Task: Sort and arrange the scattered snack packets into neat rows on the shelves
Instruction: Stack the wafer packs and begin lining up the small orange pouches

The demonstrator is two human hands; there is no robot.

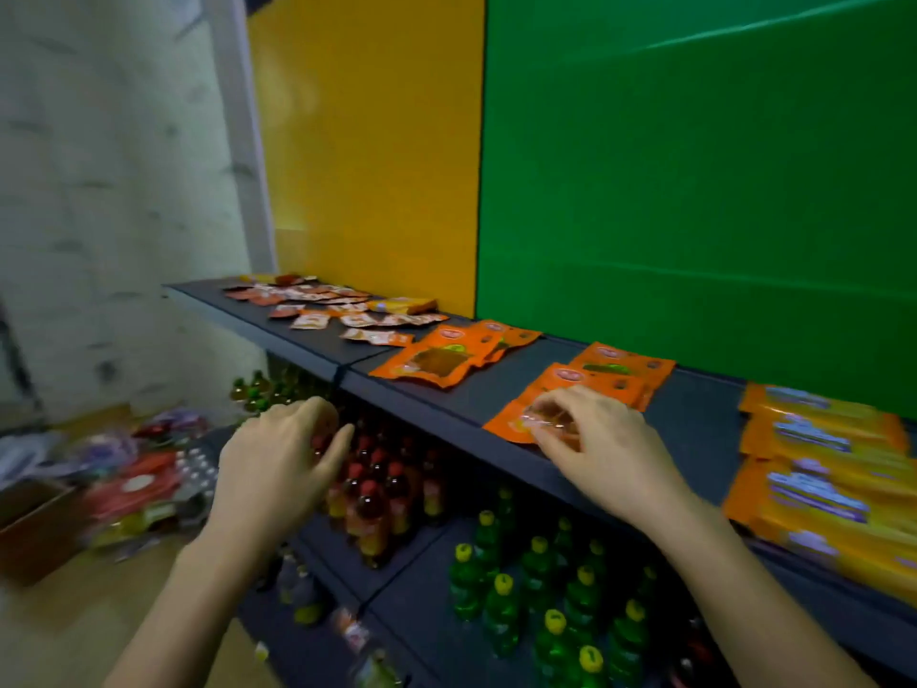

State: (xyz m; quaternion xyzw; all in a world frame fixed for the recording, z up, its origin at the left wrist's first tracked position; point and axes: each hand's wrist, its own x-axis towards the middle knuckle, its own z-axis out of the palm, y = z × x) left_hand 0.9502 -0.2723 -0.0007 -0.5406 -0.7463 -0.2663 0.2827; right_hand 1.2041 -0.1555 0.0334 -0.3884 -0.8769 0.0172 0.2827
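Note:
A dark shelf (pixel 496 389) runs from far left to near right. My right hand (pixel 603 451) rests on the front orange snack packet (pixel 511 419) of a short row, its fingertips pinching the packet's clear window. More orange packets (pixel 620 365) lie behind it. A second overlapping pile of orange packets (pixel 446 357) lies further left. Small red and white packets (pixel 317 302) lie scattered at the shelf's far end. My left hand (pixel 280 464) hovers in front of the shelf edge with fingers loosely curled and nothing in it.
Long orange-yellow packs (pixel 818 469) lie stacked on the shelf at the right. Lower shelves hold red-capped bottles (pixel 372 494) and green bottles (pixel 541 588). A cardboard box (pixel 30 523) and loose packets (pixel 139 469) sit on the floor at the left. Yellow and green panels back the shelf.

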